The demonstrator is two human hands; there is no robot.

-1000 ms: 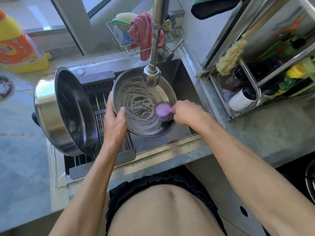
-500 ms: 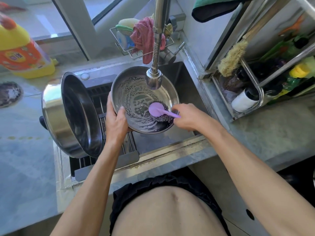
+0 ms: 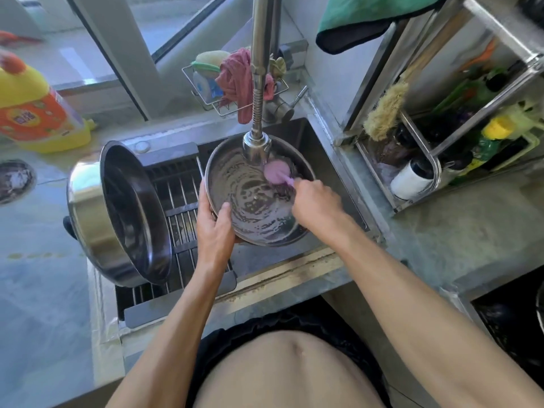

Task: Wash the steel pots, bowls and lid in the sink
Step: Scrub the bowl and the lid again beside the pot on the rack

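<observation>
Two hands work over the sink (image 3: 329, 136). Left hand (image 3: 216, 228): fingers curled under the near-left rim of a steel bowl (image 3: 253, 207), thumb hooked over the rim inside, holding the bowl tilted above the basin. Bowl: interior streaked with suds, directly beneath the tap head (image 3: 256, 148). Right hand (image 3: 316, 203): fingers closed around the handle of a purple scrubber (image 3: 275, 173), whose head presses against the bowl's far inner wall just below the tap head; a dark scouring pad shows under the purple cap. One large steel pot (image 3: 117, 213): lying on its side on the drain rack (image 3: 182, 207) over the left part of the sink, mouth facing right, just beside the bowl and apart from it. One wire caddy (image 3: 206, 95) behind the sink, carrying a sponge (image 3: 207, 61) and a red cloth (image 3: 235, 81) that hangs over its front edge. One yellow-and-orange detergent bottle (image 3: 32, 110) on the counter at far left, near the window. One steel shelf (image 3: 435, 160) to the right of the sink, holding bottles and a brush (image 3: 385, 110); a green cloth (image 3: 371, 16) draped above it. One round drain cover (image 3: 14, 181) on the counter at the left edge.
</observation>
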